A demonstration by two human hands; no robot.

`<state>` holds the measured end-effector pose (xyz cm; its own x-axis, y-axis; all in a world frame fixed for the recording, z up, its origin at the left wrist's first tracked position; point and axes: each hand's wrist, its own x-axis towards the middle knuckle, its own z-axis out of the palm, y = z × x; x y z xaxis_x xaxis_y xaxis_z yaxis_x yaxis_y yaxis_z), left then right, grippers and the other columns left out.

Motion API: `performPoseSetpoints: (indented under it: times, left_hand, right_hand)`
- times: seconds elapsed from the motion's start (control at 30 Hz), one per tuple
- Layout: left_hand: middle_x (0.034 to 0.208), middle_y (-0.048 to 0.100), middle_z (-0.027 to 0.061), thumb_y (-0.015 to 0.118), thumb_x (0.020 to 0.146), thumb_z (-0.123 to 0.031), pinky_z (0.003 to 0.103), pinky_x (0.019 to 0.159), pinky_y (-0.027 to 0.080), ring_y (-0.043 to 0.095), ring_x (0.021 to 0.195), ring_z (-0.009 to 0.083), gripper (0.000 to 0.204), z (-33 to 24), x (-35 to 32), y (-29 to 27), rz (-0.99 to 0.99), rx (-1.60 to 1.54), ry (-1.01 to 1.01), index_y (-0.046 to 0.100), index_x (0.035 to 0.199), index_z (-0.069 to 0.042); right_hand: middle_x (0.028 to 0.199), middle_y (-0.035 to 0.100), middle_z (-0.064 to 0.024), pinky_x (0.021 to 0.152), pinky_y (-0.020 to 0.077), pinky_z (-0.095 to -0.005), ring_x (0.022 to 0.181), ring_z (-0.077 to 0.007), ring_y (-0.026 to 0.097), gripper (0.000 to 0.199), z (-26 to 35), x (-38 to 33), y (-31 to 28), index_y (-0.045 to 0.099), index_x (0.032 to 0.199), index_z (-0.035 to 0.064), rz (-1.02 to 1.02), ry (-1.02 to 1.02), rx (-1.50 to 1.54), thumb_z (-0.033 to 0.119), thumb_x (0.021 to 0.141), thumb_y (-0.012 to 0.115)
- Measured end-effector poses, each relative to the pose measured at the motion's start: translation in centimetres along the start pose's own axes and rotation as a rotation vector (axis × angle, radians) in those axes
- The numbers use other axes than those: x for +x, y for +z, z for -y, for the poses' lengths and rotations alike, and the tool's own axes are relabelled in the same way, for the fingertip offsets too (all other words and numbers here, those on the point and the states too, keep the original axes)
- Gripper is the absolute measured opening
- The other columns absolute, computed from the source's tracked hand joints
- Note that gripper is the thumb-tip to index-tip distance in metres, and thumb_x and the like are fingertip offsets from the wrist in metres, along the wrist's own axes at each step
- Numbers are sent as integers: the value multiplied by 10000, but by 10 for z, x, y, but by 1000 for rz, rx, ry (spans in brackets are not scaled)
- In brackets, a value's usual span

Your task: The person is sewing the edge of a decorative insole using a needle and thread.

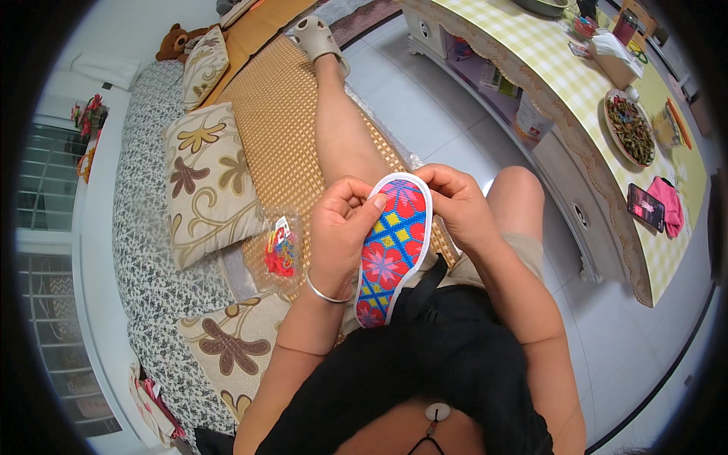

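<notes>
An embroidered shoe insole (394, 246) with a white border is held up over my lap. Red and pink flowers, blue bands and yellow-green diamonds cover its face. My left hand (341, 224), with a bangle at the wrist, grips the left edge, thumb on the patterned side. At the upper right edge my right hand (455, 201) pinches the white rim between thumb and fingers. Whether a needle or thread is in those fingertips I cannot tell. To the left, a clear plastic bag (282, 250) with red and coloured threads lies on the seat.
A woven mat (280, 114) covers the seat, where one leg is stretched out. Flowered cushions (208, 178) lie at the left. On the right, a table with a checked cloth (523, 45) carries a plate of food (629, 129), a phone (646, 207) and a pink cloth (667, 205).
</notes>
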<state>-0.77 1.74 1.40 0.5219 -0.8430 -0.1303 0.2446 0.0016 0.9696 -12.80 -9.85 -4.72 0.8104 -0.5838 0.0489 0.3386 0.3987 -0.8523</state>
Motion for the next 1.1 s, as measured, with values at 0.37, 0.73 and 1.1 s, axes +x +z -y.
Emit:
performPoseSetpoints:
  times: [0.37,0.73,1.1]
  left_hand:
    - [784,643,60,617,882,-32,183,602,493,591,674,53,74,-8,-3,7,5,42,-12,547,877,-10]
    - [842,634,70,568,908,-63,223,666,492,593,746,83,65,-5,1,7,98,-55,-45,544,909,-2]
    - [816,444,24,440,965,-218,265,676,421,438,733,134,161,84,23,-6,148,-372,-277,454,862,-95]
  right_hand:
    - [890,636,-19,718,478,-210,797,-74,583,117,-1,0,0,623,986,-7,34,-30,85,64,909,570]
    - [905,641,-39,734,499,-223,820,-84,607,82,-2,-5,-2,605,954,-7,5,-6,153,30,881,605]
    - [753,564,-57,519,425,-194,642,-68,592,121,21,-13,43,516,756,-3,-181,-486,-622,-74,790,607]
